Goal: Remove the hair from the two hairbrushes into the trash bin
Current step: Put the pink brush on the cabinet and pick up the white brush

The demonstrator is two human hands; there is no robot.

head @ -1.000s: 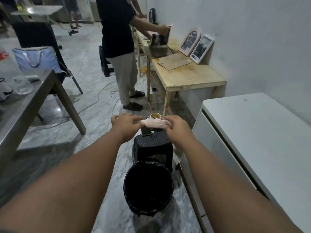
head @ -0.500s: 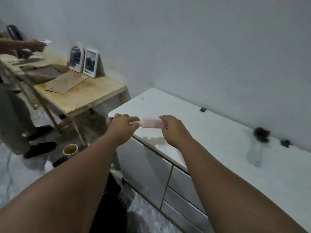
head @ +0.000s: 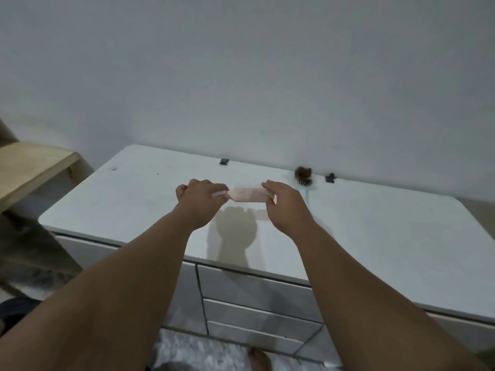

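A pink hairbrush [head: 249, 194] hangs level above the white cabinet top [head: 375, 236], bristles up and bare of hair. My left hand [head: 199, 202] is closed around its handle end. My right hand [head: 285, 203] pinches the brush head from the right. A second hairbrush with a pale blue handle [head: 308, 195] lies on the cabinet top near the wall, partly behind my right hand, and a clump of brown hair [head: 303, 175] sits in its bristles. The trash bin is out of view.
The cabinet has drawers [head: 257, 311] on its front. A wooden table corner [head: 32, 167] stands to the left. Two small dark clips [head: 223, 162] sit along the wall edge. A dark object [head: 13, 314] is on the floor at the lower left.
The view has swung right from the trash bin and stool to the white cabinet. Both hands have carried the pink hairbrush over the cabinet top, nearer the second brush.
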